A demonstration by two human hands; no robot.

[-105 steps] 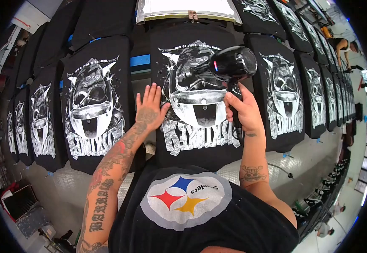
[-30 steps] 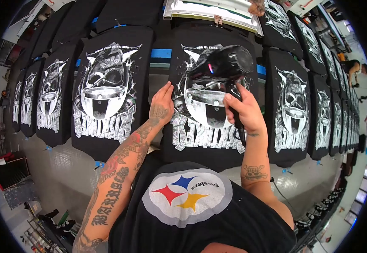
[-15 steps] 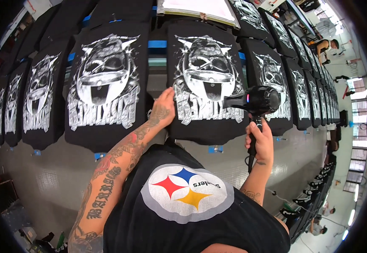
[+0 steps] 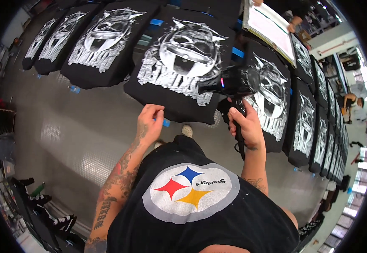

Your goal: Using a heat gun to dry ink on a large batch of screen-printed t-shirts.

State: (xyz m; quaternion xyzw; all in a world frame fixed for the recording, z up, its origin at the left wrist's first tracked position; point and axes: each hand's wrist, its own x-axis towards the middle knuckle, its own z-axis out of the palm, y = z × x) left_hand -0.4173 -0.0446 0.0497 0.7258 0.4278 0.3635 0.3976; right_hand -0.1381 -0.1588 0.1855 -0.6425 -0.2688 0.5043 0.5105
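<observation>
My right hand [image 4: 247, 124] is wrapped round the handle of a black hair dryer [image 4: 244, 80]. The dryer's nozzle points left, over the lower right of a black shirt [image 4: 179, 99] with a large white print, laid flat on a board. Just off that shirt's near left edge is my left hand [image 4: 149, 123], its fingers curled together and thumb against them. Nothing shows in it. To the right, partly behind the dryer, lies another printed black shirt [image 4: 270, 90].
More printed shirts [image 4: 103, 36] run in rows to both sides. Far right of centre, a co-worker's hands [image 4: 294, 24] hold a framed screen [image 4: 272, 31]. Another person [image 4: 352, 105] stands farther right. Grey floor [image 4: 82, 135] lies left of me; a dark rack [image 4: 44, 215] stands lower left.
My view has swung right, so the shirts appear farther left. My left hand has come away from the shirt's left edge and curled. The dryer remains in my right hand. A co-worker's hands now show on the screen.
</observation>
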